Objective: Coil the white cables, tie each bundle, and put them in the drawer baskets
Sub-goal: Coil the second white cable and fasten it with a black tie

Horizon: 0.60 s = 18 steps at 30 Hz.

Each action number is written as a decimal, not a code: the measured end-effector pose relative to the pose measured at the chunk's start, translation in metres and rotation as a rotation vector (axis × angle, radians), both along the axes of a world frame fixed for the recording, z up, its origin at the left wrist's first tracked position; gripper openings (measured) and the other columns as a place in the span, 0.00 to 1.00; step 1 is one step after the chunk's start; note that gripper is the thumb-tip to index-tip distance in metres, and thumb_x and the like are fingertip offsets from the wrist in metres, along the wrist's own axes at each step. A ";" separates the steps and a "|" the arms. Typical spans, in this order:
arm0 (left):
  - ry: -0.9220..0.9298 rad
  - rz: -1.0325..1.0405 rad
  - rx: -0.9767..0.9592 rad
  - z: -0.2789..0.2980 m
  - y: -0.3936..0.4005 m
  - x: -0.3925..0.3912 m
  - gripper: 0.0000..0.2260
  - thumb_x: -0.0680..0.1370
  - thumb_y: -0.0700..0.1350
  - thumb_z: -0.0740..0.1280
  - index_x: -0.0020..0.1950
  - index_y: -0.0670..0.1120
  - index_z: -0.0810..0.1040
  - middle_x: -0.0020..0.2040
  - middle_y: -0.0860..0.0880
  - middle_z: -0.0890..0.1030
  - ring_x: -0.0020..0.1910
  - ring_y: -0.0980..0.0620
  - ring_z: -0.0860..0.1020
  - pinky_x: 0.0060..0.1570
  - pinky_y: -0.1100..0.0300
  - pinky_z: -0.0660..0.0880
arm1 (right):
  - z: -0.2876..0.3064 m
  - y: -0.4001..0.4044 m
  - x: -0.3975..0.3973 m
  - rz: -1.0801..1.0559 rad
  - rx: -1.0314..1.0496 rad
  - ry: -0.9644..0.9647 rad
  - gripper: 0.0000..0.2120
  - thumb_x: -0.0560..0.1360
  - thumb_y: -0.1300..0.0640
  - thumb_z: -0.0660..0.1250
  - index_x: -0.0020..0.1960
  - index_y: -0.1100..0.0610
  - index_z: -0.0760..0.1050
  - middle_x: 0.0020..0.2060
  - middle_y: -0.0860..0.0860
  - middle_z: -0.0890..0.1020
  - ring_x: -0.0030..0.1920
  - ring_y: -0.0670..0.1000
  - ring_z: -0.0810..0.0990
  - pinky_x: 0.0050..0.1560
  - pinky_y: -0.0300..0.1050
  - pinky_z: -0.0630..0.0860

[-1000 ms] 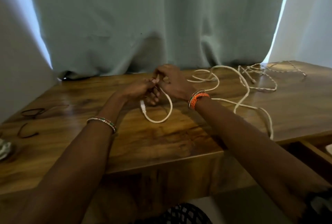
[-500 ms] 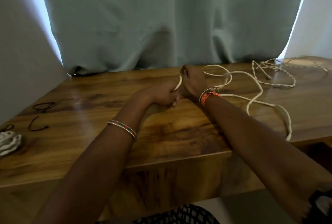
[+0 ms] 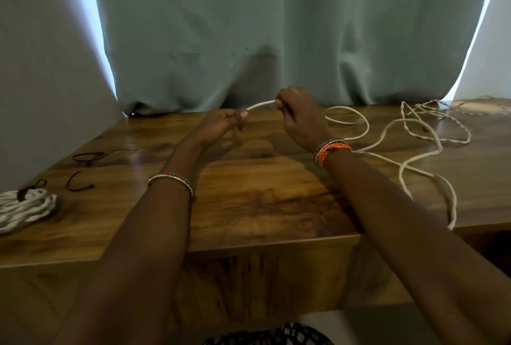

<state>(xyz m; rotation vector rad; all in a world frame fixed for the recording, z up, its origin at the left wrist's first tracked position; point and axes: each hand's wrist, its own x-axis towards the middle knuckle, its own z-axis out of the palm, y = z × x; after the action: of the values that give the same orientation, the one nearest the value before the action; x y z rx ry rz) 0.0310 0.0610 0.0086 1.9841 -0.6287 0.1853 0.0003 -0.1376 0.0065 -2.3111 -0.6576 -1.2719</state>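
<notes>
1. The white cable (image 3: pixel 261 104) is stretched as a short span between my two hands, raised above the wooden tabletop (image 3: pixel 265 201). From the right-hand fingers it trails away to the right and lies in loose, uncoiled loops on the wood.
2. My left hand (image 3: pixel 221 123) pinches the near end of the span: fingers curled together, thumb pressed onto the cable. I cannot tell how much cable is gathered inside the palm.
3. My right hand (image 3: pixel 300 115) grips the same cable just right of the left-hand fingertips. Its fingers are curled round the cable, knuckles up.
4. Step in hand, as I judge it: the start of coiling this cable. No finished turn shows at the fingers, and most of the length lies slack to the right.
5. Next move, as I judge it: keep the left pinch fixed as the anchor, let the cable slide through the right-hand fingers to draw out a length, then carry that length back to the left hand as a loop. The slack crosses itself, so a snag is likely; draw it slowly.
6. A thinner twisted cable (image 3: pixel 437 126) lies beyond the slack, well right of the right-hand fingers, still loose.
7. Far left of the left-hand fingers rests a coiled white bundle (image 3: pixel 23 208), with a dark band on it.
8. Dark ties (image 3: pixel 88 156) lie between that bundle and the left hand, unused.
9. No drawer basket is in view.
</notes>
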 end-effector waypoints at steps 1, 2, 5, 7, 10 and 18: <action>0.069 -0.044 -0.089 0.001 -0.001 0.000 0.18 0.81 0.45 0.58 0.31 0.48 0.77 0.25 0.54 0.76 0.34 0.56 0.76 0.49 0.56 0.69 | 0.000 -0.006 -0.001 -0.027 0.037 0.003 0.10 0.78 0.58 0.57 0.43 0.63 0.73 0.37 0.56 0.74 0.39 0.50 0.69 0.36 0.42 0.60; 0.173 -0.106 -0.209 0.004 -0.003 -0.003 0.18 0.82 0.43 0.55 0.32 0.45 0.74 0.21 0.54 0.72 0.28 0.58 0.74 0.48 0.56 0.70 | -0.001 -0.010 -0.002 -0.056 0.059 0.013 0.11 0.78 0.58 0.57 0.43 0.62 0.73 0.37 0.56 0.74 0.38 0.50 0.69 0.35 0.43 0.62; 0.455 -0.322 -0.404 0.019 -0.010 -0.022 0.16 0.82 0.46 0.50 0.36 0.47 0.65 0.19 0.55 0.62 0.18 0.59 0.63 0.31 0.62 0.75 | -0.002 -0.013 -0.001 -0.132 0.112 0.039 0.11 0.79 0.57 0.56 0.44 0.61 0.73 0.37 0.56 0.75 0.35 0.51 0.70 0.33 0.44 0.61; 0.605 -0.503 -0.401 0.031 -0.011 -0.037 0.15 0.81 0.47 0.49 0.36 0.49 0.64 0.19 0.54 0.59 0.17 0.59 0.59 0.20 0.66 0.66 | -0.003 -0.015 -0.003 -0.178 0.173 0.058 0.09 0.78 0.59 0.56 0.44 0.61 0.73 0.37 0.57 0.76 0.35 0.54 0.72 0.33 0.44 0.60; 0.763 -0.735 -0.318 0.038 -0.020 -0.057 0.13 0.77 0.45 0.53 0.33 0.49 0.68 0.22 0.55 0.54 0.18 0.59 0.62 0.20 0.67 0.65 | -0.014 -0.016 0.001 -0.164 0.243 0.203 0.07 0.77 0.61 0.56 0.45 0.58 0.73 0.37 0.56 0.78 0.39 0.58 0.76 0.38 0.48 0.68; 0.326 -0.303 -0.491 0.020 -0.038 -0.036 0.14 0.83 0.37 0.49 0.46 0.41 0.72 0.35 0.49 0.80 0.30 0.56 0.81 0.36 0.64 0.79 | -0.018 0.031 -0.020 -0.323 -0.378 0.579 0.13 0.76 0.57 0.61 0.57 0.62 0.74 0.56 0.60 0.78 0.56 0.60 0.76 0.50 0.47 0.71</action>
<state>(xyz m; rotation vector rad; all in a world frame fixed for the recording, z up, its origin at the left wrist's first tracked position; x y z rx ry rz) -0.0054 0.0230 0.0290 1.3870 -0.5937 -0.1561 -0.0195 -0.1062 -0.0114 -2.9994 -0.3492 -0.5502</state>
